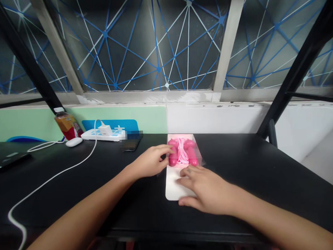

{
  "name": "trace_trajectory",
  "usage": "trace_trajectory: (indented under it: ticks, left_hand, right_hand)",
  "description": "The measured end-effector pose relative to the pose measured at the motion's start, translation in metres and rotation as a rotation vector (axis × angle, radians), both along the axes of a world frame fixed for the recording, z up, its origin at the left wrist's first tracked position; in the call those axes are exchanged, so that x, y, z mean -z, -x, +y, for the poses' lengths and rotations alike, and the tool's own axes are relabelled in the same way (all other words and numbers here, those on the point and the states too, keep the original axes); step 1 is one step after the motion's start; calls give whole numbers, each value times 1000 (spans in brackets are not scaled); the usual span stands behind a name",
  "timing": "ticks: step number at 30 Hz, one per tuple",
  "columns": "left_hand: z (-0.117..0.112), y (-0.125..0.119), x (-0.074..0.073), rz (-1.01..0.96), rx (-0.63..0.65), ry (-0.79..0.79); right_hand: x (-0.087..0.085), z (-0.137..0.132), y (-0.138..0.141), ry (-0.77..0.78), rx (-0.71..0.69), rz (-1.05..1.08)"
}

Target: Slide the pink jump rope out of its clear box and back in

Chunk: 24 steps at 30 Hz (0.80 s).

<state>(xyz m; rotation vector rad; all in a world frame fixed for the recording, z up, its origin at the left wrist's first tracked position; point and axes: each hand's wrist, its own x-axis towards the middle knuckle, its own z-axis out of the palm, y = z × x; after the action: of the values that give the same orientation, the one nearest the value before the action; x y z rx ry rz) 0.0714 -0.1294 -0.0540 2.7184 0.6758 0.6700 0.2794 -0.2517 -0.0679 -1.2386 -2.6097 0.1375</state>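
- Daylight came from the window (158, 41) ahead, whose panes looked grey and fairly dim rather than blown out.
- The black desk (247, 162) stayed dark, showing little detail and only a soft sheen.
- The white tray (174, 186) was the brightest spot, and the pink skipping rope (182, 153) cast a pinkish glow at its far end.
- The left hand (150, 162) and right hand (209, 189) threw only faint, soft shadows.
- Wide-angle distortion made the black posts (24, 53) lean sharply toward the middle at the edges.
- A pixelated blur covered a patch (134, 135) just beside the power strip (101, 134).
- Everything else looked reasonably sharp.
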Motion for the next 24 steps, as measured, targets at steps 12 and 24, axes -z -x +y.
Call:
trace_trajectory:
  ticks: [12, 24]
  left_hand:
    - [3, 9, 3, 11, 19, 49]
    - [-4, 17, -7, 86, 59, 216]
  right_hand:
    - [-22, 7, -26, -66, 12, 93]
    - [7, 36, -44, -131, 273, 226]
